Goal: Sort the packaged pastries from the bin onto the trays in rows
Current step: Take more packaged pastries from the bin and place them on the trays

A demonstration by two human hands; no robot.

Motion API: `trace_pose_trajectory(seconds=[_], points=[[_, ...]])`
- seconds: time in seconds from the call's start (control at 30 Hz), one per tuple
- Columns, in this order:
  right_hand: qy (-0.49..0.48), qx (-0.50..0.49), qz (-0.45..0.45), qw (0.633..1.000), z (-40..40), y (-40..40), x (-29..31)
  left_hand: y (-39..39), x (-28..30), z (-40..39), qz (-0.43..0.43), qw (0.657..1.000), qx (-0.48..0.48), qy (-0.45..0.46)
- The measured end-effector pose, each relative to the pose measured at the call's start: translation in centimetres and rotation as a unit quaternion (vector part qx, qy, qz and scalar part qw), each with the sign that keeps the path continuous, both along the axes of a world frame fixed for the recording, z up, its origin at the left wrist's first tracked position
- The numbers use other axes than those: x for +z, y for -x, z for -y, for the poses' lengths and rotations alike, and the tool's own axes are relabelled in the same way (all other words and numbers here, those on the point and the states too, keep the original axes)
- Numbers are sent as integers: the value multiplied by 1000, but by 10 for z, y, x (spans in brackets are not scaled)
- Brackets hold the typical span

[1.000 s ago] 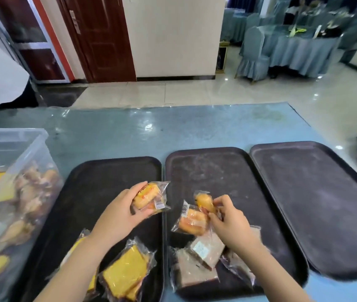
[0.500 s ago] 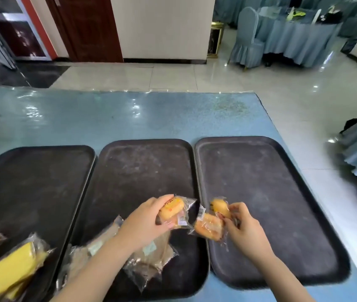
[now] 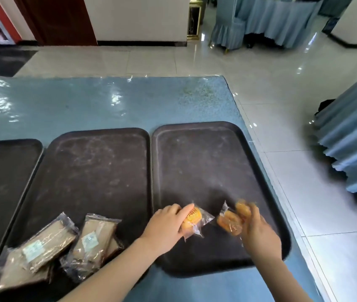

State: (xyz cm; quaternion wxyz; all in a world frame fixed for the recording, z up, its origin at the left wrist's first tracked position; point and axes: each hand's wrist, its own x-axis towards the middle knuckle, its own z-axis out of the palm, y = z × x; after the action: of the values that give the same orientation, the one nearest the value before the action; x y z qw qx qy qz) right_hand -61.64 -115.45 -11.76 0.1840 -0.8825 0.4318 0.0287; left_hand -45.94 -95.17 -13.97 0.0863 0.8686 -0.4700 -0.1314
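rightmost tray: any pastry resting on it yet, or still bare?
Cannot tell. Over the rightmost tray, the left hand holds one wrapped golden pastry low and the right hand holds two; contact is unclear. Nothing else is there.

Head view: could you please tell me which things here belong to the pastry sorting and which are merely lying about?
Job:
left hand gripping an orange pastry packet
right hand holding two orange pastries
right tray
middle tray with brown packets

Lying about:
draped tables
door
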Motion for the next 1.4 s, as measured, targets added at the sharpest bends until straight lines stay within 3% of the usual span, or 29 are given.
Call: trace_pose_trajectory(seconds=[0.23, 0.4, 0.5, 0.8, 1.07, 1.4], points=[[45, 118, -16, 992, -5, 18, -35, 16, -8, 1, -51, 998, -28, -21], [62, 134, -35, 988, -9, 17, -34, 13, 3, 0, -77, 990, -97, -67], [53, 129, -1, 990, -10, 8, -22, 13, 6, -2, -83, 986, -124, -78], [26, 165, 24, 986, -45, -38, 15, -12, 28, -46, -50, 996, -65, -21], [58, 207, 59, 975, -132, -113, 31, -88, 45, -165, 12, 994, 72, 79], [95, 227, 85, 965, -327, -203, 46, -180, 79, -411, 47, 980, 150, 121]])
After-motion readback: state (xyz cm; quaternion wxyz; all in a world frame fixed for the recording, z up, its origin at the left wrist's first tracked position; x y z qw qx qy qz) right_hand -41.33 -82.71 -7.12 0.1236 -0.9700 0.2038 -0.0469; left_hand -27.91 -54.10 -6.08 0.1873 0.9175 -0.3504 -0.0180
